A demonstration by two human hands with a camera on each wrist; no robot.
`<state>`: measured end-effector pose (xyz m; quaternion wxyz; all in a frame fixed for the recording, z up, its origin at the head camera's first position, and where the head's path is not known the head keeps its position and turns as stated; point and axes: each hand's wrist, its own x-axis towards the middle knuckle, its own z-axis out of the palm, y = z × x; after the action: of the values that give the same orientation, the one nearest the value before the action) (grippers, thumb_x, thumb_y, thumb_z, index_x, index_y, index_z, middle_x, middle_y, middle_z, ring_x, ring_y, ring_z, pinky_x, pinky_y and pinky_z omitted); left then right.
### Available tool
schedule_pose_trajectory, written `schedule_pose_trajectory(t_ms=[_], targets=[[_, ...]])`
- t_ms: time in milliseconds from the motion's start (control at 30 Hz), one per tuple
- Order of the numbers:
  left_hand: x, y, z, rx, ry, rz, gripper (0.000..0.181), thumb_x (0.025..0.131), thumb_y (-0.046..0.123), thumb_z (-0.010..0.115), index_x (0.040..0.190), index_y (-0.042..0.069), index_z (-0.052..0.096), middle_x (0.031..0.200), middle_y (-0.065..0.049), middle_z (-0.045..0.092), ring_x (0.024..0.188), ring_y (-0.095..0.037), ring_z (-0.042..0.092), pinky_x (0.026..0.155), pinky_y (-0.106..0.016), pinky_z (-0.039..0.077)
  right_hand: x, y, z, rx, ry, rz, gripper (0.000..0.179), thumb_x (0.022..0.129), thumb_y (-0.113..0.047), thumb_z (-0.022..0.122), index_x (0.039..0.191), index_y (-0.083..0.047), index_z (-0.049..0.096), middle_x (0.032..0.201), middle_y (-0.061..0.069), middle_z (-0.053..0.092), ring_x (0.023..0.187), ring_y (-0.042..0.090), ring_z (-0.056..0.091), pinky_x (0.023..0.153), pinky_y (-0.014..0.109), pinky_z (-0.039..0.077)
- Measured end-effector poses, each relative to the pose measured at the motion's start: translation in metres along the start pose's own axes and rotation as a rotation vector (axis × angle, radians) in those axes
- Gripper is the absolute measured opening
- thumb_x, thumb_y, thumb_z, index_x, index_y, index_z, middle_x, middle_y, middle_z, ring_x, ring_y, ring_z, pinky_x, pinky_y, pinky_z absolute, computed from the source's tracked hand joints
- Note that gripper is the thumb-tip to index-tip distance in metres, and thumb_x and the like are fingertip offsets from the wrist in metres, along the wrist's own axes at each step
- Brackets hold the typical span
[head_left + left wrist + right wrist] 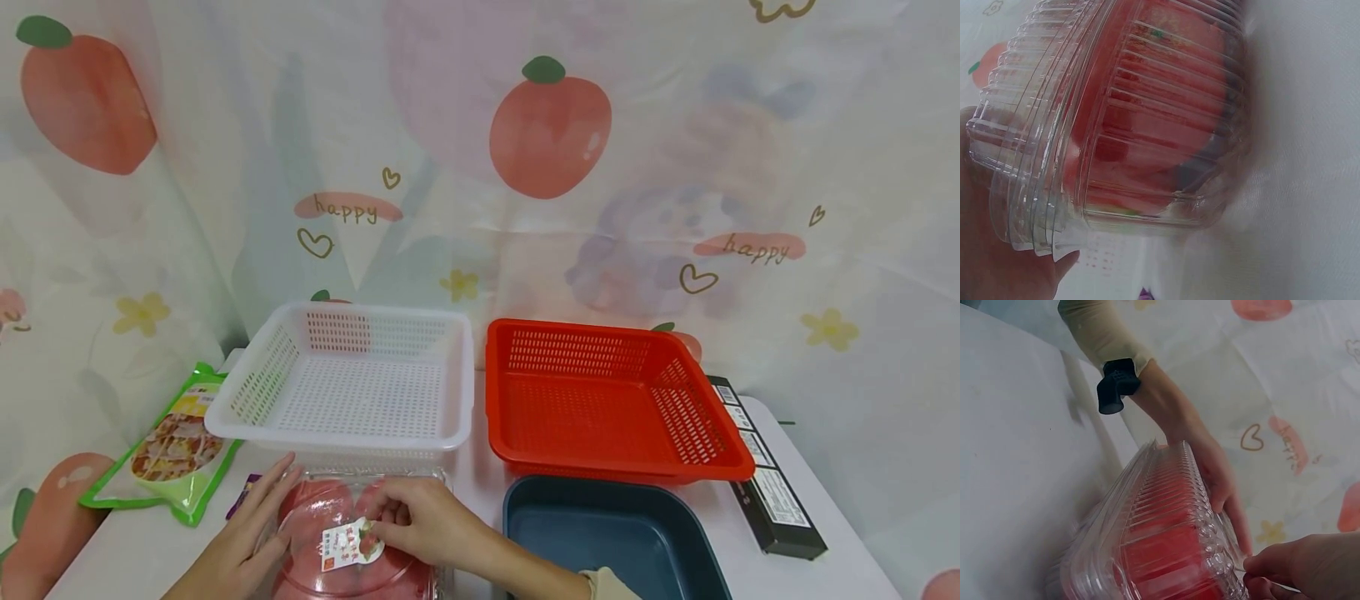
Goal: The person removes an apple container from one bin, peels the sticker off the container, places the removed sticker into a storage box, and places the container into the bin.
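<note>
A clear plastic box point(360, 472) with large red round fruits point(315, 508) inside sits at the table's near edge. On its lid is a white sticker label point(341, 546) with a printed picture. My right hand point(431, 521) pinches the label's right end between thumb and fingers. Along the box's left side lies my left hand point(243, 533), fingers extended and thumb touching the lid. In the left wrist view, part of the left hand point(1004, 250) shows against the ribbed rim of the box. The right wrist view has the right hand point(1310, 569) close above the lid.
Behind the box stands a white basket point(341, 437), with a red basket point(615, 467) to its right. A dark blue tub point(622, 542) is right of the box. A green food packet point(176, 450) lies left, a black carton point(780, 492) right. A small purple packet point(243, 492) shows beside the left hand.
</note>
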<state>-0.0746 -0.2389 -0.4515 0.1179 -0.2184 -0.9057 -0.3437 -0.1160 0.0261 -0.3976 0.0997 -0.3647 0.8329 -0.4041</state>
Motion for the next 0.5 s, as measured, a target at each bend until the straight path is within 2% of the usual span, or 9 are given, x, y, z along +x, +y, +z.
schedule_pose_trajectory(t_ms=[100,200,267,333,400,433,500], targets=[[-0.0006,-0.0007,0.0002,-0.036,0.004,0.045,0.072,0.091,0.004,0.054,0.155,0.015,0.023,0.161,0.011,0.013,0.142,0.016,0.007,0.097,0.006,0.012,-0.0002,0.0013,-0.0001,0.032,-0.004,0.012,0.004,0.086,-0.008,0.071,0.088,-0.011,0.068,0.072,-0.002,0.062,0.063,-0.009,0.044,0.058,0.009,0.045],[-0.0013,-0.0008,-0.0002,-0.006,0.003,0.04,0.072,0.091,0.005,0.055,0.155,0.015,0.023,0.162,0.006,0.014,0.142,0.016,0.006,0.102,0.001,0.019,-0.0003,0.0016,-0.0005,0.039,-0.004,0.017,0.005,0.086,-0.009,0.071,0.09,-0.011,0.069,0.073,-0.003,0.062,0.063,-0.009,0.044,0.059,0.009,0.045],[-0.0015,-0.0002,-0.0005,0.014,-0.012,0.01,0.073,0.092,0.007,0.056,0.156,0.017,0.021,0.162,0.0,0.013,0.14,0.018,0.003,0.108,-0.019,0.035,-0.0004,0.0015,-0.0008,0.05,-0.003,0.026,0.004,0.086,-0.008,0.07,0.09,-0.011,0.069,0.073,-0.004,0.062,0.063,-0.009,0.045,0.06,0.009,0.046],[-0.0015,0.0004,-0.0005,0.031,-0.028,-0.022,0.073,0.092,0.01,0.056,0.156,0.019,0.02,0.161,-0.007,0.013,0.138,0.02,0.0,0.1,-0.04,0.047,-0.0005,0.0016,-0.0011,0.058,-0.001,0.031,0.005,0.086,-0.008,0.071,0.089,-0.011,0.069,0.072,-0.004,0.062,0.064,-0.009,0.045,0.06,0.01,0.046],[-0.0015,0.0007,-0.0003,0.036,-0.043,-0.045,0.074,0.093,0.012,0.057,0.156,0.02,0.02,0.16,-0.012,0.013,0.137,0.021,-0.002,0.088,-0.058,0.049,-0.0007,0.0015,-0.0013,0.065,0.001,0.037,0.004,0.086,-0.008,0.07,0.088,-0.011,0.069,0.072,-0.003,0.063,0.063,-0.009,0.046,0.06,0.01,0.046],[-0.0013,0.0008,-0.0002,0.036,-0.049,-0.051,0.073,0.093,0.013,0.057,0.156,0.02,0.019,0.159,-0.014,0.013,0.136,0.022,-0.003,0.084,-0.064,0.047,-0.0008,0.0017,-0.0013,0.068,0.001,0.04,0.005,0.086,-0.008,0.071,0.088,-0.011,0.069,0.072,-0.003,0.063,0.063,-0.009,0.046,0.06,0.01,0.046],[-0.0013,0.0004,0.0001,0.047,-0.052,-0.064,0.073,0.093,0.014,0.057,0.156,0.021,0.02,0.159,-0.014,0.015,0.136,0.022,-0.003,0.085,-0.061,0.048,-0.0009,0.0019,-0.0014,0.069,0.003,0.043,0.005,0.086,-0.008,0.071,0.088,-0.012,0.069,0.072,-0.003,0.063,0.063,-0.009,0.046,0.059,0.01,0.046]])
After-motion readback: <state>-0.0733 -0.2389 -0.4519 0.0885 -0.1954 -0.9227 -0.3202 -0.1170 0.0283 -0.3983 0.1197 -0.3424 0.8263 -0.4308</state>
